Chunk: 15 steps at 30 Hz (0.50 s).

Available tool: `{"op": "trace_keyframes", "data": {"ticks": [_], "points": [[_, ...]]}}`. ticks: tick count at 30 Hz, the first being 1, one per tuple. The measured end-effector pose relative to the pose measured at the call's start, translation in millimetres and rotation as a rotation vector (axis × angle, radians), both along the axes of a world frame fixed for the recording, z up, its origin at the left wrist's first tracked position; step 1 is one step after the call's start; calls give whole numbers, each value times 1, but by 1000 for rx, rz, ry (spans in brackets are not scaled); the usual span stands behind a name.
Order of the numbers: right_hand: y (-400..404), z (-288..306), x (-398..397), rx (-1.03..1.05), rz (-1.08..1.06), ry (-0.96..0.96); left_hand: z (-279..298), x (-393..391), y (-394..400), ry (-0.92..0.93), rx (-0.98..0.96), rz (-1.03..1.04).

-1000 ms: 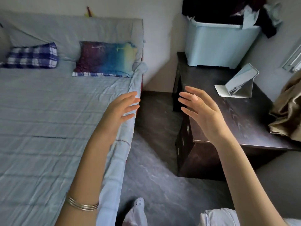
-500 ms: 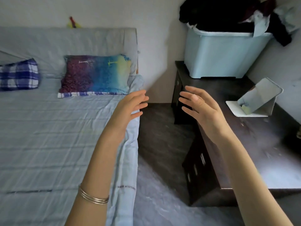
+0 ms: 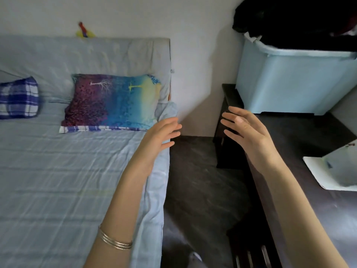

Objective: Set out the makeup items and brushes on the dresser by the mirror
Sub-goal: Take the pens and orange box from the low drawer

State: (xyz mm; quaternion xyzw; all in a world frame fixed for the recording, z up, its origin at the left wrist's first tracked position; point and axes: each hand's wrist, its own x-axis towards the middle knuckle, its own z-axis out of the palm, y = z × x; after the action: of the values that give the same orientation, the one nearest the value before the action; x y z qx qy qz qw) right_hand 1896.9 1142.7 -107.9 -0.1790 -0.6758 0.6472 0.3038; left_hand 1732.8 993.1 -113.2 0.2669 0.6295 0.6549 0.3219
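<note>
Between the bed and the dresser, two empty hands held out with fingers spread.

Nearest the camera, thin metal bangles (image 3: 116, 241) ring the left forearm, which reaches over the edge of the bed (image 3: 58, 180). Beyond them the left hand (image 3: 158, 135) hangs above the bed's corner, fingers straight and loose, holding nothing; across the strip of dark floor (image 3: 197, 186) the right hand (image 3: 249, 132) hovers over the dresser's near corner, fingers likewise straight and apart, gripping nothing. On the dresser (image 3: 309, 136), a dark wooden surface, a white folding mirror (image 3: 336, 175) stands at the right edge of view, cut off by the frame. No makeup items or brushes can be made out. Farther back on the dresser sits a pale blue bin (image 3: 293, 82) heaped with dark clothes (image 3: 293, 20). At the bed's head lie a multicoloured pillow (image 3: 114, 101) and a blue checked pillow (image 3: 18, 97).
</note>
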Motion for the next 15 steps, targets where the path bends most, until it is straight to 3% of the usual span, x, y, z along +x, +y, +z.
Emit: {"op": "trace_keyframes", "data": {"ticks": [15], "points": [[204, -25, -172, -52, -77, -116, -33, -179, 223, -79, -47, -65]]}}
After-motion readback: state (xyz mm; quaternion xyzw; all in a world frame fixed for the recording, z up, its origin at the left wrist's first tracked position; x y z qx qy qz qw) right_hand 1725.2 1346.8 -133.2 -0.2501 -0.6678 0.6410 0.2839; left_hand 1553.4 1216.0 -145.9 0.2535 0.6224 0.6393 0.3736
